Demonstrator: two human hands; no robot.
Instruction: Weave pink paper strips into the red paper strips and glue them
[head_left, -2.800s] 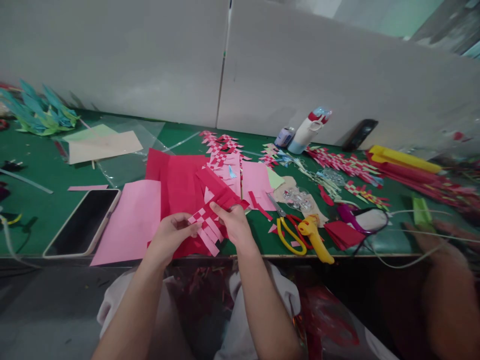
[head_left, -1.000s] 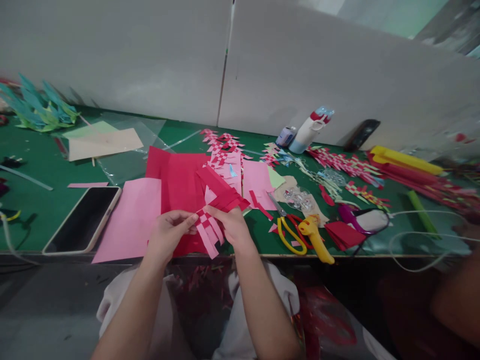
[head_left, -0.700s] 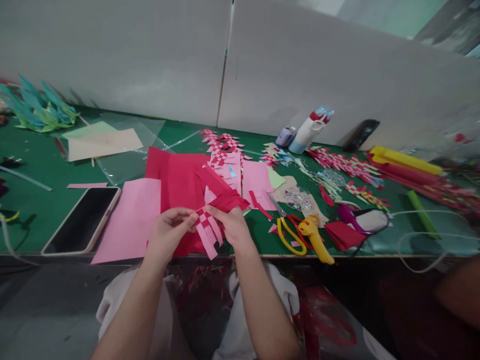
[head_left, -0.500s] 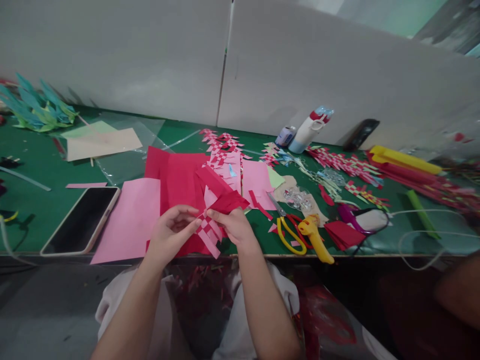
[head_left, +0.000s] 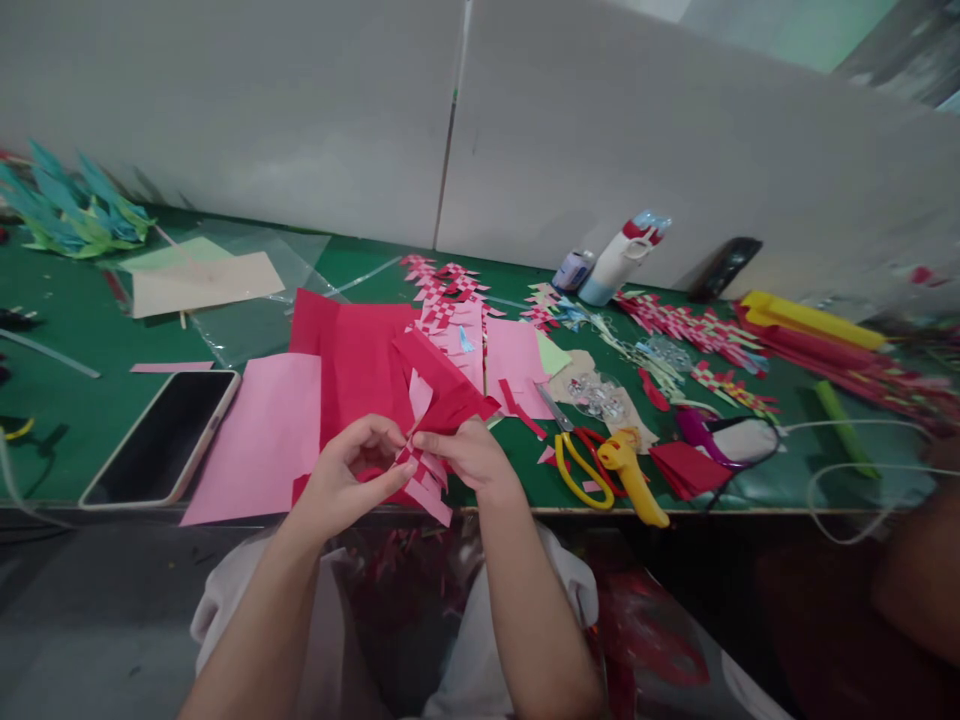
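Between my hands is a woven paper piece (head_left: 429, 478) of pink and red strips, with loose strip ends sticking up and down. My left hand (head_left: 352, 468) pinches its left side between thumb and fingers. My right hand (head_left: 469, 455) grips its upper right side, the thumb pressed near the crossing of the strips. Behind the hands lie red paper sheets (head_left: 364, 360) and a folded red strip (head_left: 442, 375). A pink sheet (head_left: 262, 440) is left of them. Finished-looking checkered woven pieces (head_left: 450, 300) lie farther back on a pink sheet.
A phone (head_left: 161, 440) lies at the left front edge. Yellow-handled scissors (head_left: 577, 475), red-handled scissors and a yellow tool (head_left: 634, 480) lie to the right. A bottle (head_left: 619, 262) and a can (head_left: 572, 270) stand by the wall. Another person's arm (head_left: 919, 570) shows at the far right.
The woven piece has turned slightly and its lower strips have shifted a little right. My left fingers have curled closer in to the piece.
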